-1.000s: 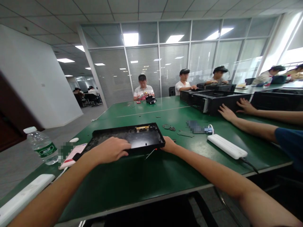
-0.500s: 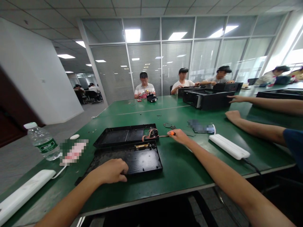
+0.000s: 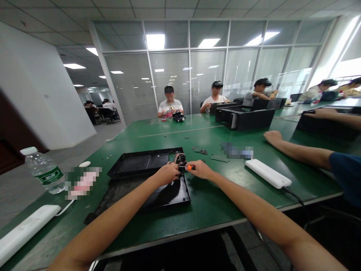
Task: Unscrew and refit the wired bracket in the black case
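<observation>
Two black plastic case halves lie on the green table point(image 3: 214, 203): a near tray point(image 3: 175, 194) and a far tray point(image 3: 138, 162) holding a bundle of coloured wires point(image 3: 178, 157). My right hand point(image 3: 200, 169) is closed on a small screwdriver with an orange handle point(image 3: 189, 167), its shaft pointing left toward the far edge of the near tray. My left hand point(image 3: 167, 174) is closed in a pinch at that same edge, right beside the screwdriver tip; what it pinches is hidden.
A water bottle point(image 3: 42, 170) stands at the left, with a white power strip point(image 3: 24, 231) near the front left edge and another point(image 3: 267, 173) at the right. A neighbour's arms point(image 3: 299, 152) rest on the table at right. Black computer cases point(image 3: 244, 116) and seated people are farther back.
My left hand moved from the near tray's front edge up to its far edge. My right hand drew the screwdriver left and closer, meeting the left hand.
</observation>
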The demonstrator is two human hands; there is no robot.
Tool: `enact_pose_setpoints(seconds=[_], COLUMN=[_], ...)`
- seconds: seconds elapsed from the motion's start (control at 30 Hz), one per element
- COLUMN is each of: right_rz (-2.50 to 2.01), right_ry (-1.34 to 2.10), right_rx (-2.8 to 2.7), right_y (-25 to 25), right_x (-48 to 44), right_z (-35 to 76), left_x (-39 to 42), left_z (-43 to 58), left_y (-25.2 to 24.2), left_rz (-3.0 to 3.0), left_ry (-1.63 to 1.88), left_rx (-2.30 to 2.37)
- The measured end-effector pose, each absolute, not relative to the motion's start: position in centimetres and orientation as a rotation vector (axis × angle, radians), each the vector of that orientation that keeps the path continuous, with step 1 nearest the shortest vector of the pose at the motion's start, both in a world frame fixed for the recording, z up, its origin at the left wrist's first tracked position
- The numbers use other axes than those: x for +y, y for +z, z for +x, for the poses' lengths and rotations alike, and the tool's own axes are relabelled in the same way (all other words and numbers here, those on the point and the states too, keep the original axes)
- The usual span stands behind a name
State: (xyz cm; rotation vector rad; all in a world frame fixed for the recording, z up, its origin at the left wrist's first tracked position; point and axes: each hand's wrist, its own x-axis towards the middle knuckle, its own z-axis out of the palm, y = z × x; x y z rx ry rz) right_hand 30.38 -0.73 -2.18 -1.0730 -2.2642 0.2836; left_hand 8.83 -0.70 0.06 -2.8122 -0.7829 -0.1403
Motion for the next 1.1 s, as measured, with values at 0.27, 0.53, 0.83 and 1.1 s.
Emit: enact_pose_setpoints(seconds=[0.27,0.53,0.83,1.1], right_rz=[-1.051,-1.073,-1.052,-0.860], right_ry=[0.220,0.143,0.342,1.122], right_rx=[-2.295,-2.247,-2.084,-1.773], right_y=[-2.1,-1.8,-1.1,2.5], right_x=[-0.1,0.5,0.1,-0.3], right_z=[31.2,32.2,32.5,35.7], left_x=[-0.4,0.3,0.7,0.5], left_z=[8.2,8.5,8.4,8.2], left_y=[-0.8,-1.8,-2.4,-2.4], left_rz=[-2.895,-2.887,-2.917,-2.964], left_ry=[-0.286,-0.560,-0.498,-0.535], left_rx=[-0.736,-0.782,-0.726,-0.789])
